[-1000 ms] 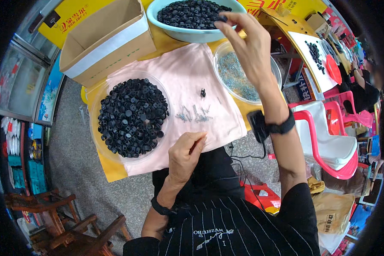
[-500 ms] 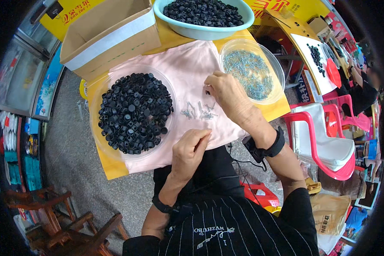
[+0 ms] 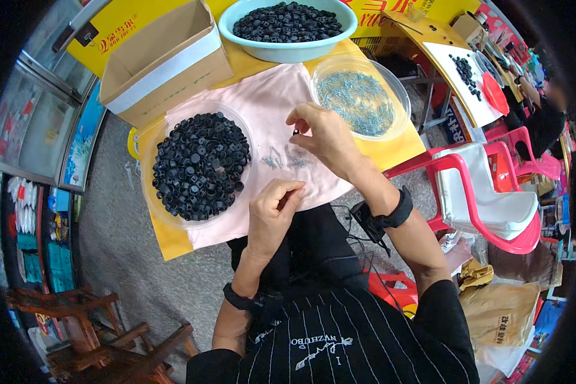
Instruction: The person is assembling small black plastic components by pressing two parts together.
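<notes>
My right hand (image 3: 326, 137) is curled above the pink cloth (image 3: 269, 96), with a small black plastic piece (image 3: 296, 132) showing at its fingers. My left hand (image 3: 273, 214) is closed in a pinch near the cloth's front edge; whatever its fingertips hold, if anything, is too small to make out. Between and beyond the hands lies a small scatter of loose metal screws (image 3: 283, 159). To the left, a clear round tray (image 3: 249, 168) holds a heap of black plastic caps (image 3: 201, 163). A clear round tub (image 3: 400, 115) of silvery screws (image 3: 357, 102) stands right of my right hand.
An open cardboard box (image 3: 166, 67) stands at the table's back left. Beside it, a pale blue basin (image 3: 285, 49) holds more black parts. Right of the yellow table (image 3: 163, 237) is a pink chair (image 3: 525, 237) with a white cover. Another person (image 3: 544, 128) sits at the far right.
The view has shifted slightly. My right hand's fingers have parted a little, showing more of the black piece. My left hand remains pinched near the cloth's front edge.
</notes>
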